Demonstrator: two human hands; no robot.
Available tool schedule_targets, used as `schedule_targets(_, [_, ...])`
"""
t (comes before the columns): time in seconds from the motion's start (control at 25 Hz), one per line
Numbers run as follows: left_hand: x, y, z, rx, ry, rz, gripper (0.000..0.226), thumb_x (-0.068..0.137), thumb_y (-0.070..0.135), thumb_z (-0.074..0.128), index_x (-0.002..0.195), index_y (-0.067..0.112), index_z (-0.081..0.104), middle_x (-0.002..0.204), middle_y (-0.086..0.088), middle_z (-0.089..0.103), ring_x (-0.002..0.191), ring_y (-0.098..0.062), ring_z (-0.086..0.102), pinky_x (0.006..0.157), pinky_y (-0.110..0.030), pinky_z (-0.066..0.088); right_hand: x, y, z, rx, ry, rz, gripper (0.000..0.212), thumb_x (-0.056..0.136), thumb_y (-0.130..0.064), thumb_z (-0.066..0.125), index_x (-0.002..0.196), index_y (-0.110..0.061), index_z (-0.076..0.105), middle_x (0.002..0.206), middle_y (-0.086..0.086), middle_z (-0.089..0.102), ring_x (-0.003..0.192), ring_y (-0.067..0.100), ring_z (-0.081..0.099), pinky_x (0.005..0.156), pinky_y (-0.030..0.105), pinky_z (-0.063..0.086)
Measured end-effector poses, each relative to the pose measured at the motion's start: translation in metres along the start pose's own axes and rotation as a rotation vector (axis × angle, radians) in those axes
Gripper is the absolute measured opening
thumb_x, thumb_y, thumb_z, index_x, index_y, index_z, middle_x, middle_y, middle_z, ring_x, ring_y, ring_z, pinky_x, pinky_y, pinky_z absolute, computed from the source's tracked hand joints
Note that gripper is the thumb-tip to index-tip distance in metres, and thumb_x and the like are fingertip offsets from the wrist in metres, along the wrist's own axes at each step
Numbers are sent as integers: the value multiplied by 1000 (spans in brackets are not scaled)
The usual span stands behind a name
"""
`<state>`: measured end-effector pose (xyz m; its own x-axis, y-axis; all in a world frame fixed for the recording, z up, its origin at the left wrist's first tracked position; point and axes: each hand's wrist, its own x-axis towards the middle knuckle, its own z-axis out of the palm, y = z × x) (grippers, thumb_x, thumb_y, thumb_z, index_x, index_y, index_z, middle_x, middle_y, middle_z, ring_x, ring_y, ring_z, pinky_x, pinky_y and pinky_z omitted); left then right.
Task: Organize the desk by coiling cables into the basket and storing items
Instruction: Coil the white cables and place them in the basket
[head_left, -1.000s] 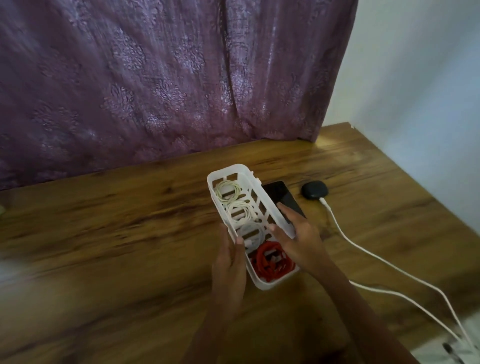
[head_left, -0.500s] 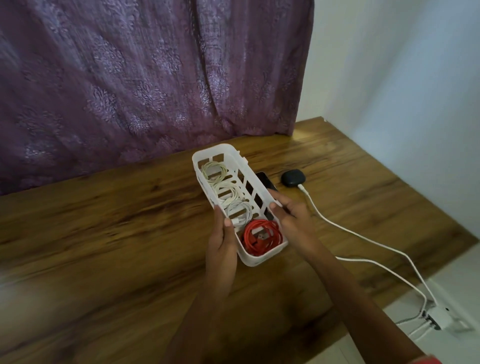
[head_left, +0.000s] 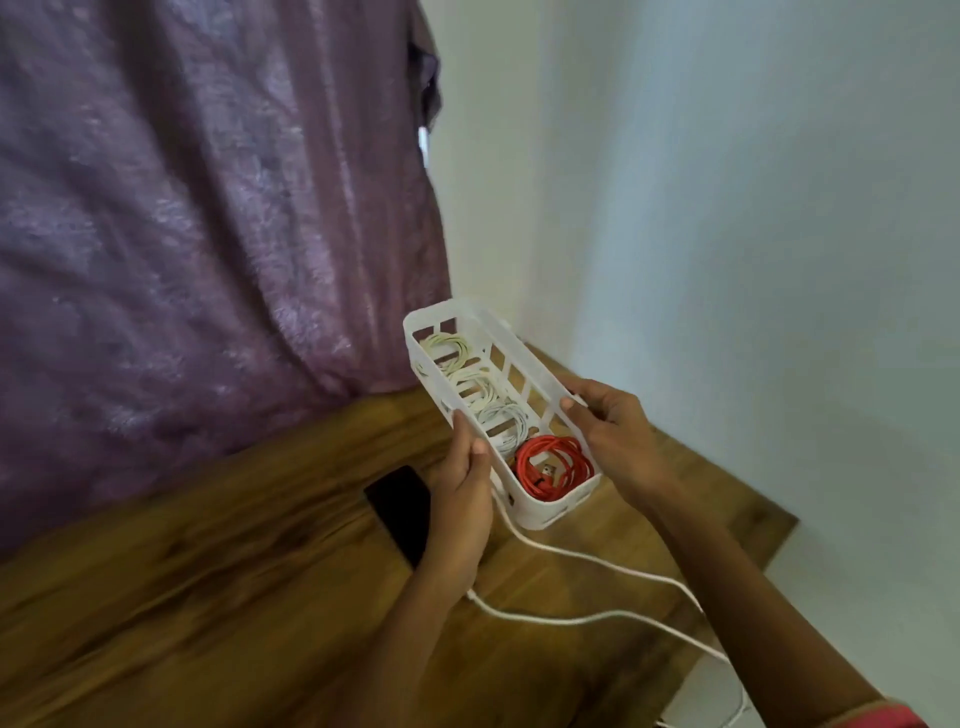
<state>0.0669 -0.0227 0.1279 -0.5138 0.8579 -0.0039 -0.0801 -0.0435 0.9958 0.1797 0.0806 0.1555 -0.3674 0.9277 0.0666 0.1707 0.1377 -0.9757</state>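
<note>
Person's arms as seen from the head camera. The left hand (head_left: 462, 493) and right hand (head_left: 618, 441) are bare; a short, pale nail shows on the right thumb (head_left: 568, 403). The left forearm (head_left: 415, 623) is uncovered along all its visible length. The right forearm (head_left: 737, 597) is uncovered up to a pink-red fabric sleeve (head_left: 883, 717). Only a narrow strip of the sleeve shows, edged with a lighter orange-tan band.

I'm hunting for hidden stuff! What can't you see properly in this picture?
All in the head view:
- Phone: its near end is hidden behind the left hand.
- Cable: it runs up behind the basket and left hand, so that end is hidden. Its other end is cut off by the bottom edge.
- Curtain: its pattern is smeared by blur.
</note>
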Motion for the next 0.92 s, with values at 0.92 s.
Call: schedule_targets(0.92, [134, -118, 182, 31, 76, -269, 48, 98, 17, 41, 143, 25, 29, 141, 6, 45, 122, -12, 48, 95, -31, 48, 152, 127, -124, -675, -21, -16, 30, 91, -4, 53, 120, -5, 60, 116, 12, 65, 103, 23, 62, 91, 30, 50])
